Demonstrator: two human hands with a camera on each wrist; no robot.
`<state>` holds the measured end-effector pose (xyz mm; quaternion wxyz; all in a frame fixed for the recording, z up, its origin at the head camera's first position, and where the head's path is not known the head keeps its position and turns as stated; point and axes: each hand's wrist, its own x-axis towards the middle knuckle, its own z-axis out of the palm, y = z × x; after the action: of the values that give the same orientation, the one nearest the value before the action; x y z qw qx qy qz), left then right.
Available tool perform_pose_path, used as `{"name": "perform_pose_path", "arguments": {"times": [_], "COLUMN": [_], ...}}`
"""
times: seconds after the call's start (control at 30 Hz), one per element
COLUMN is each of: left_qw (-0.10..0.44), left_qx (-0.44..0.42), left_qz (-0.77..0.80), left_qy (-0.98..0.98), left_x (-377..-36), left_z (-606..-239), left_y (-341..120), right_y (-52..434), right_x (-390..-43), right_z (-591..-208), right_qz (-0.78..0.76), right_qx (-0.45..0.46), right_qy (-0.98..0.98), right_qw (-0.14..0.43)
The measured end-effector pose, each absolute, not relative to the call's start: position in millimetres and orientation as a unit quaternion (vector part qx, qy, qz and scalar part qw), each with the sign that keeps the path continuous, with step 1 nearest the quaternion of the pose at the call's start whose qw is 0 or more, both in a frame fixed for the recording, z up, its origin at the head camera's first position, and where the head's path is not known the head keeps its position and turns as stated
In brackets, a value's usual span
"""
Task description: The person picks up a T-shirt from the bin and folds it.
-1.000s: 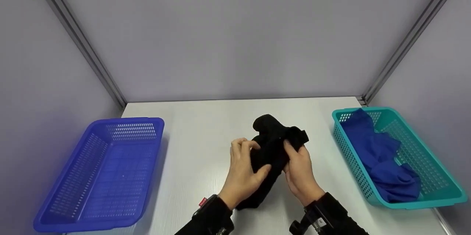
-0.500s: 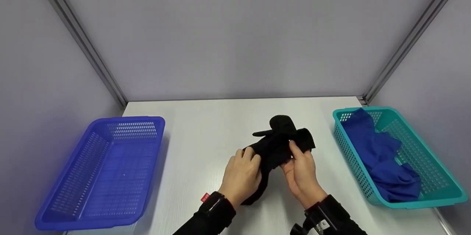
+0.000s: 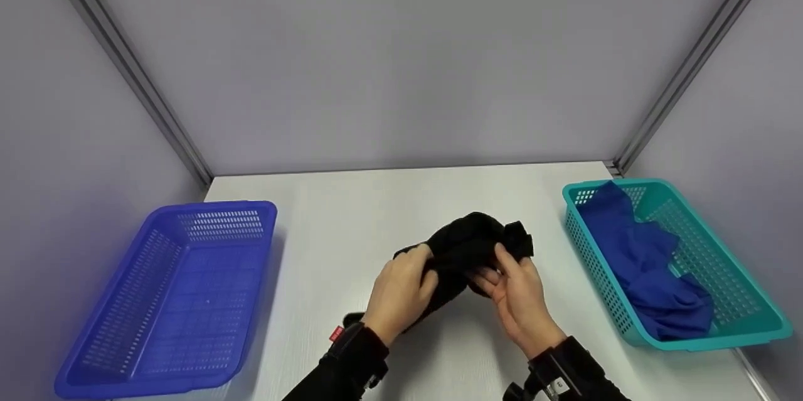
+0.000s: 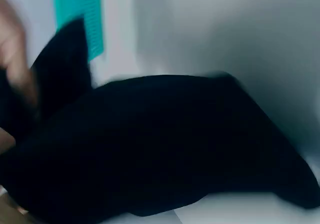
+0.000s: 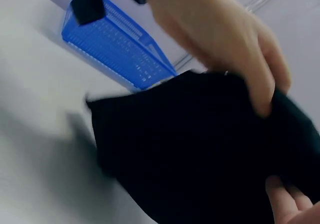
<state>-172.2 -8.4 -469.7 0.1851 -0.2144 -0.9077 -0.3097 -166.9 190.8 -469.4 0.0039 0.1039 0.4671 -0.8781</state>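
A black cloth [image 3: 464,247], bunched and folded over itself, is held up between both hands above the white table. My left hand [image 3: 398,291] grips its left part from above, fingers curled over the edge. At the other end, my right hand [image 3: 521,300] pinches the cloth with the thumb on top and the fingers beneath. In the left wrist view the dark cloth [image 4: 160,144] hangs broad and slack, part of it drooping toward the lower right. The right wrist view shows the cloth [image 5: 190,144] stretching below the left hand [image 5: 215,33].
An unfilled blue plastic basket [image 3: 201,307] stands at the left of the white table [image 3: 339,213]. On the right is a teal basket [image 3: 699,256] with a crumpled blue cloth [image 3: 652,275] inside. Grey panels [image 3: 401,74] wall in the back and both sides.
The left hand first loosened, then took hold of the black cloth and drew it leftward. The cloth's far flap has folded down, and its lower end has swung left toward the left wrist.
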Motion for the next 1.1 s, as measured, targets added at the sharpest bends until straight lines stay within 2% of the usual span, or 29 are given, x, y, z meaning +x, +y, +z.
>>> {"name": "perform_pose_path", "arguments": {"times": [0.17,0.23,0.3,0.47,0.57,0.67,0.8,0.97,1.1], "left_qw": [0.175,0.174,0.175,0.195,0.188,0.129,0.044,0.022,0.001], "left_qx": [-0.243,-0.269,-0.295,-0.345,-0.363,-0.352,-0.294,-0.227,-0.187], "left_qz": [-0.363,-0.353,-0.334,-0.282,-0.27,-0.281,-0.304,-0.388,-0.475], "left_qy": [-0.882,-0.879,-0.878,-0.874,-0.871,-0.883,-0.905,-0.893,-0.86], "left_x": [-181,-182,-181,-177,-174,-175,-180,-189,-193], "left_z": [-447,-441,-436,-431,-430,-430,-440,-459,-464], "left_y": [-25,-28,-28,-21,-18,-22,-35,-53,-63], "right_y": [201,203,202,192,186,187,198,208,209], "right_x": [-165,-163,-161,-163,-165,-167,-168,-168,-168], "right_z": [-467,-466,-463,-462,-462,-461,-453,-438,-432], "right_qz": [-0.825,-0.777,-0.702,-0.388,-0.286,-0.313,-0.398,-0.519,-0.598], "right_qx": [0.117,0.095,0.033,-0.209,-0.276,-0.268,-0.183,-0.08,-0.053], "right_qy": [0.552,0.619,0.703,0.858,0.866,0.869,0.875,0.844,0.798], "right_qw": [-0.029,-0.062,-0.107,-0.262,-0.304,-0.274,-0.208,-0.109,-0.055]}}
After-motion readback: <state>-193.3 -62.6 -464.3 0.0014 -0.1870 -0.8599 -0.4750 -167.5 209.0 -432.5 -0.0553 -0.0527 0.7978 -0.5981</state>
